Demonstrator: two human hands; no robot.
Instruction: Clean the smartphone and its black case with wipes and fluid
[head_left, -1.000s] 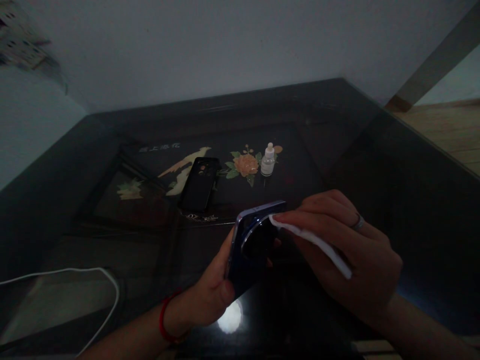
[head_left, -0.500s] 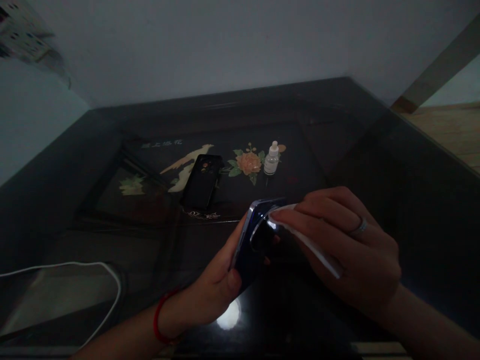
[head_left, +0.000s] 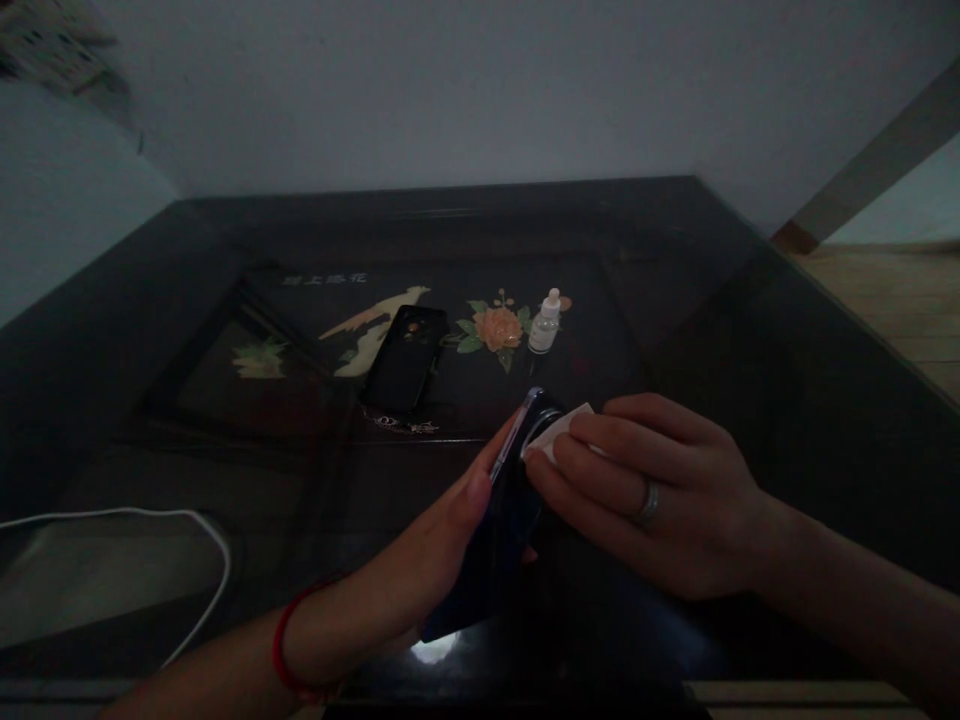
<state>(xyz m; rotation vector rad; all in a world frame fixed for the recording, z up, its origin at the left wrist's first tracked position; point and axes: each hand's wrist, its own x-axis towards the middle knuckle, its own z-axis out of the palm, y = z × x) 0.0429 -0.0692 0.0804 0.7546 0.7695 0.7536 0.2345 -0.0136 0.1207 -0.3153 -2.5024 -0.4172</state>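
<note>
My left hand (head_left: 442,545) is wrapped round the edge of a dark blue smartphone (head_left: 484,570), which is tilted with its camera side toward my right hand. My right hand (head_left: 649,490) pinches a white wipe (head_left: 561,428) and presses it on the phone's round camera ring near the top. The fingers and wipe hide most of that ring. Beyond the phone, a black phone case (head_left: 407,362) lies on the table with a small chain at its lower end. A small white-capped dropper bottle (head_left: 543,328) stands right of the case.
The dark glossy table (head_left: 712,330) carries a bird and flower picture (head_left: 499,328). A white cable (head_left: 214,535) curves across its left side. Behind rises a pale wall (head_left: 450,90), with a power strip (head_left: 52,50) at upper left.
The phone has turned more edge-on to me. My right hand has rotated and shifted left, with the wipe now bunched at the camera ring. The view has shifted slightly.
</note>
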